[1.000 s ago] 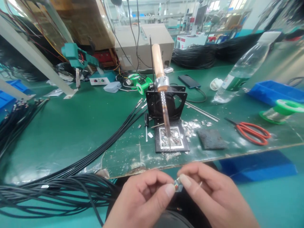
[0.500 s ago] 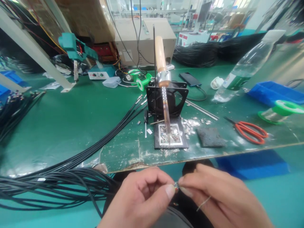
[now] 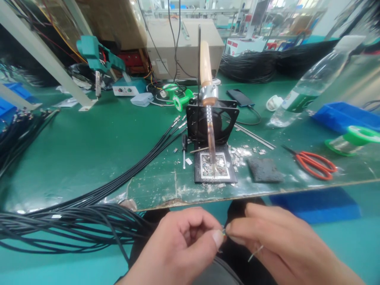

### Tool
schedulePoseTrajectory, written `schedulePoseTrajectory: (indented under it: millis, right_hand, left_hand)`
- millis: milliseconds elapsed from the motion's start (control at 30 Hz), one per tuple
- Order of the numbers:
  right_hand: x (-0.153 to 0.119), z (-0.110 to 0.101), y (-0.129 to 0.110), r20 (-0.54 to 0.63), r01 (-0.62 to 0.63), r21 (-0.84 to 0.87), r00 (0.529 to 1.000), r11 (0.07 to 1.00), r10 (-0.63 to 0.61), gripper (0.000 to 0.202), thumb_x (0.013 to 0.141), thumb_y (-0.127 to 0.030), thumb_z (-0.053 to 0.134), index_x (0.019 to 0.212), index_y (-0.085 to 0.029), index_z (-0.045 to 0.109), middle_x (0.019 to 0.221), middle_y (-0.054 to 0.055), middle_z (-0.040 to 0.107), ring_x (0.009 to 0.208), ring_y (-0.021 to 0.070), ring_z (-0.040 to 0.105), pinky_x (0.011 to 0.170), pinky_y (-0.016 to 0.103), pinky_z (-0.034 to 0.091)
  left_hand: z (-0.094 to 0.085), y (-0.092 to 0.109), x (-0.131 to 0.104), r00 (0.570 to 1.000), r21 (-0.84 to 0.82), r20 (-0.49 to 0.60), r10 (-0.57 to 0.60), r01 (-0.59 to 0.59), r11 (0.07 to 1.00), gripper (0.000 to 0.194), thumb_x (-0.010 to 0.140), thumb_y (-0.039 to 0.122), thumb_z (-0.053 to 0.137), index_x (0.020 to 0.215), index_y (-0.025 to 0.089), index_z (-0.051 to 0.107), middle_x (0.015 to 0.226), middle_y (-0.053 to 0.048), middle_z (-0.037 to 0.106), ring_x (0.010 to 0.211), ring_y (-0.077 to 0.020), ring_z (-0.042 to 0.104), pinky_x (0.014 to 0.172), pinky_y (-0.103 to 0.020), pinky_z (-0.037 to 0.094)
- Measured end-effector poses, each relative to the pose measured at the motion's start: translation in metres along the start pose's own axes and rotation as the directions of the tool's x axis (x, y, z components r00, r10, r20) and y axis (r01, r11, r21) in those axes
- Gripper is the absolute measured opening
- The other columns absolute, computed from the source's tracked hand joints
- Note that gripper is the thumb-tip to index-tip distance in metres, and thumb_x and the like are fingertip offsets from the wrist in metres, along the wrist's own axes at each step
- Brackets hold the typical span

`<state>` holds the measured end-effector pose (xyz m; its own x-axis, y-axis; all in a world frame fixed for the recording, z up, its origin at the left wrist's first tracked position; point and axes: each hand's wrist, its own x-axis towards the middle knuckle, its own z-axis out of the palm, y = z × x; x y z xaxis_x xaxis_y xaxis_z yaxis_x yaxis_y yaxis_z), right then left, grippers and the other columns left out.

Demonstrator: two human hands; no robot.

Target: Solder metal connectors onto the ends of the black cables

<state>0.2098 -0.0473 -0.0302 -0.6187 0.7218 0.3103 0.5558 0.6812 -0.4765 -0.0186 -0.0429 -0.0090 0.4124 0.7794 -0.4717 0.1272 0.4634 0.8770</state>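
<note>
Both grips clamp one tiny part in front of the bench; left hand and right hand now cover it more, obscuring its condition.

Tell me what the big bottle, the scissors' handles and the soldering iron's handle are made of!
The big bottle looks like clear, shiny plastic: you can see through it. The scissors' handles seem smooth plastic or rubber, from their even orange-red colour; I can't tell which. The soldering iron's handle is probably smooth wood, because it's pale tan.
</note>
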Motion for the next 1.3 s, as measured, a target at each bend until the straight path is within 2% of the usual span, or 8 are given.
schedulePoseTrajectory:
  millis: [467, 700, 867, 967, 1033, 1100, 1167, 1300]
  right_hand:
    - [0.0, -0.003, 0.005, 0.03, 0.076, -0.046, 0.997, 0.996, -0.075, 0.029, 0.102, -0.004, 0.043, 0.114, -0.023, 0.061, 0.077, -0.002, 0.056, 0.066, 0.0118, 0.059, 0.062, 0.022, 0.048]
    - [0.003, -0.001, 0.007, 0.029, 0.087, -0.035, 0.996, 0.996, -0.086, 0.026, 0.107, -0.013, 0.044, 0.112, -0.022, 0.068, 0.073, -0.002, 0.051, 0.061, 0.0131, 0.054, 0.056, 0.025, 0.041]
    - [0.003, 0.005, 0.005, -0.053, 0.071, -0.079, 0.996, 0.994, -0.076, 0.036, 0.108, -0.013, 0.041, 0.102, -0.024, 0.075, 0.065, -0.003, 0.046, 0.055, 0.0135, 0.046, 0.051, 0.028, 0.034]
    - [-0.004, 0.01, 0.007, -0.119, 0.029, -0.053, 0.992, 0.998, -0.035, 0.023, 0.106, -0.018, 0.053, 0.109, -0.026, 0.075, 0.072, -0.001, 0.06, 0.063, 0.0134, 0.059, 0.056, 0.024, 0.045]
    - [-0.007, 0.013, 0.007, -0.173, -0.074, 0.052, 0.982, 0.996, 0.082, 0.018, 0.103, -0.022, 0.063, 0.118, -0.028, 0.071, 0.079, -0.001, 0.067, 0.067, 0.0127, 0.064, 0.061, 0.021, 0.05]
    - [-0.006, 0.017, 0.004, -0.162, -0.262, 0.288, 0.935, 0.921, 0.317, 0.015, 0.102, -0.031, 0.066, 0.116, -0.028, 0.068, 0.071, -0.005, 0.06, 0.057, 0.011, 0.056, 0.053, 0.019, 0.046]
    - [-0.001, 0.021, -0.001, 0.001, -0.434, 0.53, 0.859, 0.728, 0.511, 0.02, 0.104, -0.044, 0.062, 0.107, -0.025, 0.068, 0.064, -0.007, 0.045, 0.052, 0.0105, 0.042, 0.048, 0.021, 0.036]
    - [0.011, 0.026, -0.011, 0.306, -0.565, 0.706, 0.787, 0.427, 0.535, 0.041, 0.103, -0.059, 0.054, 0.092, -0.021, 0.064, 0.069, -0.004, 0.047, 0.062, 0.0121, 0.039, 0.056, 0.023, 0.035]
  left_hand:
    - [0.0, 0.0, 0.001, 1.0, 0.005, 0.013, -0.002, 0.002, 1.0, 0.027, 0.09, 0.041, 0.065, 0.077, 0.018, 0.059, 0.07, 0.004, 0.046, 0.068, -0.0136, 0.037, 0.062, -0.027, 0.029]
    - [0.0, 0.0, 0.002, 1.0, 0.009, 0.001, -0.02, 0.02, 1.0, 0.029, 0.09, 0.043, 0.064, 0.077, 0.018, 0.06, 0.07, 0.004, 0.046, 0.069, -0.0143, 0.036, 0.063, -0.027, 0.029]
    - [0.0, 0.0, 0.002, 1.0, -0.002, -0.012, -0.015, 0.015, 1.0, 0.028, 0.092, 0.042, 0.064, 0.078, 0.018, 0.061, 0.071, 0.004, 0.047, 0.069, -0.0138, 0.037, 0.063, -0.026, 0.029]
    - [-0.001, 0.001, 0.003, 1.0, -0.032, -0.017, -0.01, 0.01, 0.999, 0.027, 0.092, 0.041, 0.066, 0.079, 0.017, 0.062, 0.071, 0.004, 0.049, 0.068, -0.0132, 0.039, 0.062, -0.025, 0.03]
    - [-0.002, 0.002, 0.003, 1.0, -0.045, -0.029, -0.005, 0.004, 0.999, 0.026, 0.091, 0.04, 0.066, 0.08, 0.017, 0.062, 0.071, 0.003, 0.051, 0.068, -0.0131, 0.041, 0.063, -0.025, 0.031]
    - [-0.003, 0.004, 0.003, 1.0, -0.047, -0.029, 0.006, -0.008, 0.999, 0.026, 0.091, 0.04, 0.067, 0.081, 0.017, 0.062, 0.071, 0.003, 0.051, 0.067, -0.0128, 0.041, 0.062, -0.025, 0.031]
    - [-0.004, 0.005, 0.004, 1.0, -0.047, -0.022, 0.022, -0.023, 0.999, 0.026, 0.092, 0.04, 0.067, 0.08, 0.017, 0.062, 0.07, 0.004, 0.051, 0.066, -0.0126, 0.04, 0.062, -0.025, 0.031]
    - [-0.005, 0.005, 0.007, 1.0, -0.057, -0.021, 0.017, -0.018, 0.998, 0.027, 0.092, 0.041, 0.068, 0.08, 0.017, 0.063, 0.073, 0.003, 0.053, 0.069, -0.0135, 0.041, 0.064, -0.026, 0.033]
